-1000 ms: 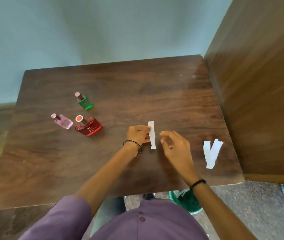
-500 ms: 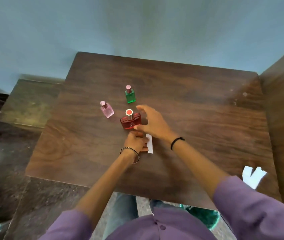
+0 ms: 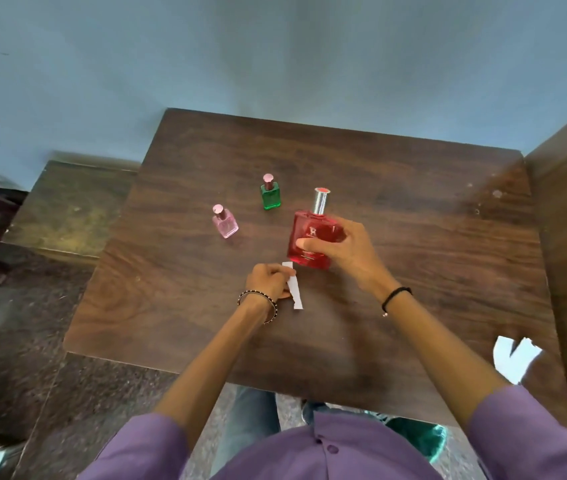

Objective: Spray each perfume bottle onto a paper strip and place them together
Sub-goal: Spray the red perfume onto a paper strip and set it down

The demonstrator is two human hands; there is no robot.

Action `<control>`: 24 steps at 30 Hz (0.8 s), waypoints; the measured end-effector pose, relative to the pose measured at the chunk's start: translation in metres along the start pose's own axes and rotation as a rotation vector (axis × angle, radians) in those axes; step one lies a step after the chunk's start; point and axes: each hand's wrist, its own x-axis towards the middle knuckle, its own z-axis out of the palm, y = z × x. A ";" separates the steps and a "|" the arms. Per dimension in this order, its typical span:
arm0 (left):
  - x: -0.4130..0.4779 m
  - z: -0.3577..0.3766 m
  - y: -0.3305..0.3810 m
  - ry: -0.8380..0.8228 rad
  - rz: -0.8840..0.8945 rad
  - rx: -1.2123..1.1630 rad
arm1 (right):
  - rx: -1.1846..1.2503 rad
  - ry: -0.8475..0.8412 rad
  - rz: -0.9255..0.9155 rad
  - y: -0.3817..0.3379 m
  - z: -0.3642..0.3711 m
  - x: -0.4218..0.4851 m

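Clasping the red perfume bottle (image 3: 307,224) upright over the counter (image 3: 420,216) in the right grip (image 3: 348,251); pinching a paper strip (image 3: 294,289) just below that bottle in the left grip (image 3: 268,283); left of it, green bottle (image 3: 270,196) and pink bottle (image 3: 225,224) standing.

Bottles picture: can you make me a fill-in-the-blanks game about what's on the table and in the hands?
1. The right hand grips the red bottle, which shows the letter ____.
2. The left hand pinches the strip, whose colour is ____.
3. The green bottle and the pink bottle stand untouched on the table, so the number of untouched bottles is ____.

Missing words: R; white; two.
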 end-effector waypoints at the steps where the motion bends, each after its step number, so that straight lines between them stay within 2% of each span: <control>1: 0.000 0.003 0.003 0.019 0.017 0.012 | 0.099 0.020 0.021 0.002 -0.008 -0.008; 5: -0.009 0.023 0.028 0.046 0.180 0.063 | 0.306 0.034 0.064 0.016 -0.035 -0.040; 8: -0.024 0.043 0.052 0.025 0.325 0.067 | 0.289 0.020 0.072 0.025 -0.051 -0.061; 10: -0.035 0.056 0.063 -0.057 0.389 0.067 | 0.266 0.006 0.070 0.029 -0.058 -0.073; 12: -0.044 0.070 0.070 -0.178 0.415 0.051 | 0.267 0.003 0.076 0.034 -0.064 -0.082; 15: -0.053 0.087 0.074 -0.268 0.492 0.085 | 0.278 0.017 0.114 0.037 -0.067 -0.091; 20: -0.057 0.100 0.079 -0.299 0.507 0.059 | 0.314 0.038 0.150 0.037 -0.074 -0.102; 24: -0.063 0.108 0.080 -0.268 0.518 0.047 | 0.292 0.117 0.121 0.035 -0.075 -0.107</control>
